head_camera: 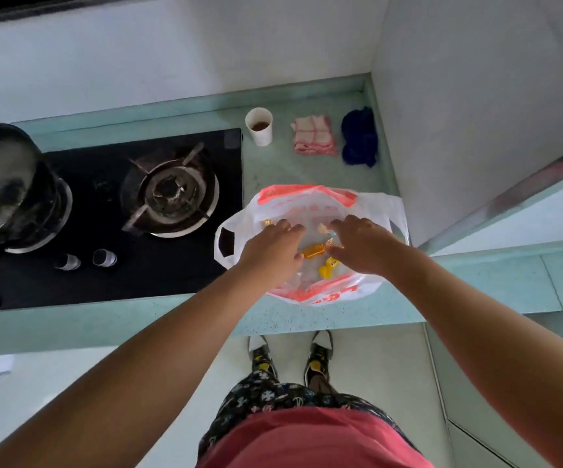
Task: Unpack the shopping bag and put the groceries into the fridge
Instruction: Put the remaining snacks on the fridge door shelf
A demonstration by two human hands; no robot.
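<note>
Treat the shopping bag (378, 206) as thin, translucent plastic, crinkled and slightly shiny. The wrappers (313, 249) you see inside it are glossy film. The countertop (307, 173) is a speckled, matt, stone-like surface. The hob (104, 278) is smooth glossy glass; its burner ring (185, 231) and knobs (104, 257) are bright metal. The cup (259, 135) looks like matt paper, the checked cloth (313, 138) like woven fabric

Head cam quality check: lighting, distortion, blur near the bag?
Head view: dim, cool-tinted light, no hard shadows; the wide-angle lens bows the counter edge and stretches the forearms; the pot at the picture's left border is dark and smeared; the bag, left hand and right hand are fairly sharp.
</note>
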